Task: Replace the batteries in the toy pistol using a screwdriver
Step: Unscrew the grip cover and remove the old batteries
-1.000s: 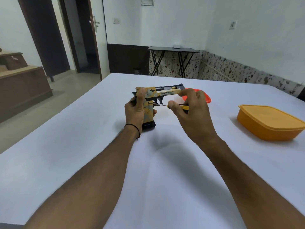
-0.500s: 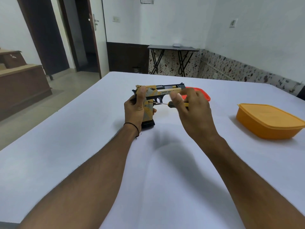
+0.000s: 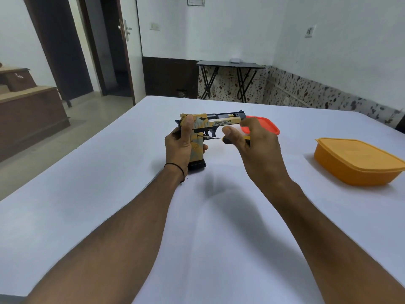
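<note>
White cloth covers the surface (image 3: 98,194) in a pale-walled room. The left hand (image 3: 178,148) wraps around the grip of the toy pistol (image 3: 221,122), holding it upright with its base on the surface and its barrel pointing right. The right hand (image 3: 254,143) pinches the screwdriver (image 3: 213,137) by its handle, tip against the pistol's grip. A red lid (image 3: 268,127) lies just behind that hand; a closed orange box (image 3: 357,163) sits well to the right.

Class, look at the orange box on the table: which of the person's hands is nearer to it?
Right. The right hand, holding the screwdriver, sits closer to the orange box, not touching it; the left hand, gripping the toy pistol, is farther off, beyond the right hand.
</note>
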